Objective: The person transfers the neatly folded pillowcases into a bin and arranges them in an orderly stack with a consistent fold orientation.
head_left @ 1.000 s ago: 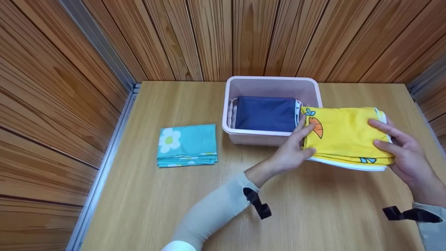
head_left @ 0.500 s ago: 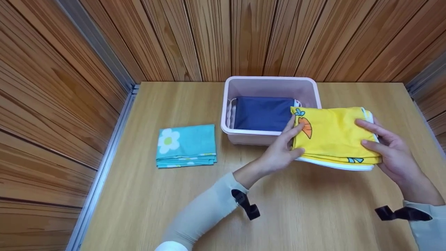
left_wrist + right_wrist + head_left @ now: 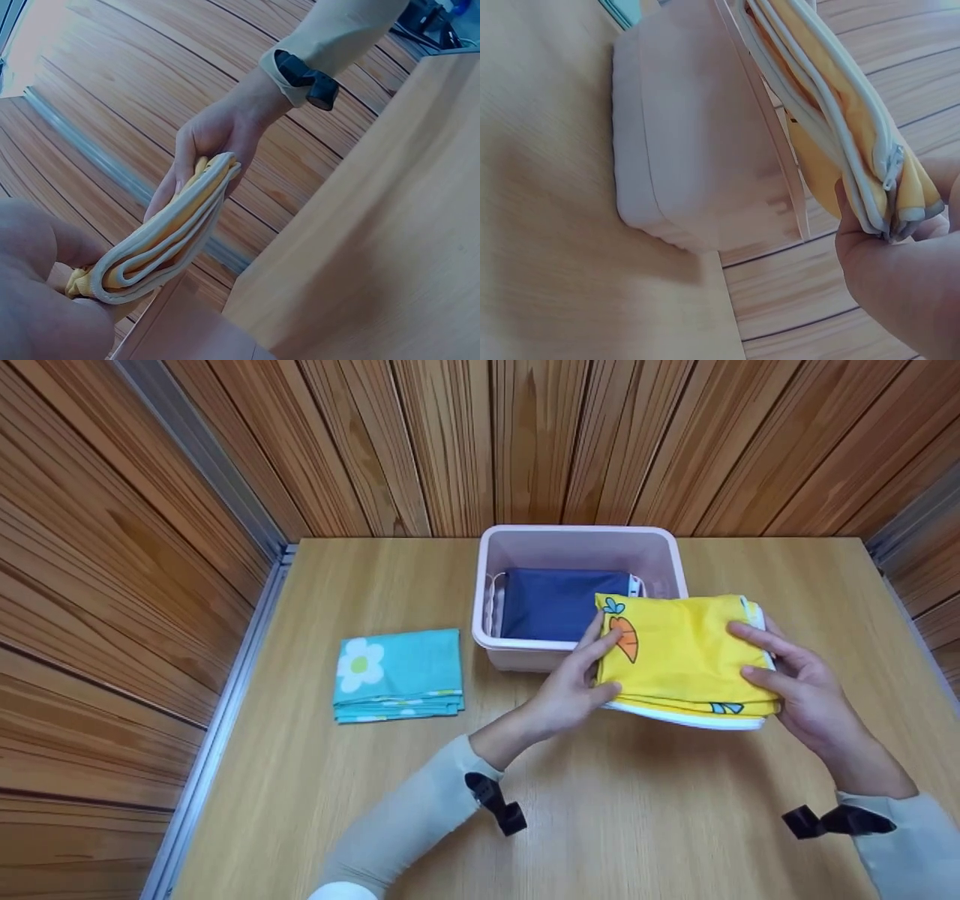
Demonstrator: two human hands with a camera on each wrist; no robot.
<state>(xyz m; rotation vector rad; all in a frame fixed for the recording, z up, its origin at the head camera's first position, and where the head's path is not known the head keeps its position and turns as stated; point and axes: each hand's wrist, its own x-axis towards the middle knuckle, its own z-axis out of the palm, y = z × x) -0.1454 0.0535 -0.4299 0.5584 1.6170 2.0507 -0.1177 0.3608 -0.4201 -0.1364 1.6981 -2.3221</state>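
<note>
Both hands hold a folded yellow cover point(image 3: 682, 652) with a carrot print and white edging, level and raised above the table, over the bin's front right corner. My left hand point(image 3: 574, 686) pinches its left edge, thumb at the near side and fingers over the carrot. At the opposite edge my right hand point(image 3: 810, 697) grips the layers, two digits on top and the rest underneath. A zip pull point(image 3: 889, 180) shows on the white edging in the right wrist view. Inside the pale pink plastic bin point(image 3: 525, 660) lies a navy folded fabric piece point(image 3: 562, 600), partly covered by the yellow one.
A folded teal cloth point(image 3: 405, 660) with a white flower lies left of the bin on the wooden table point(image 3: 420, 802). Wood-plank walls point(image 3: 450, 442) close off the back and sides. Thin cords point(image 3: 493, 592) show inside the bin's left end.
Both hands have carried the yellow cover leftward, so it now overlaps more of the bin's front right corner and the navy piece. The bin and teal cloth stay put.
</note>
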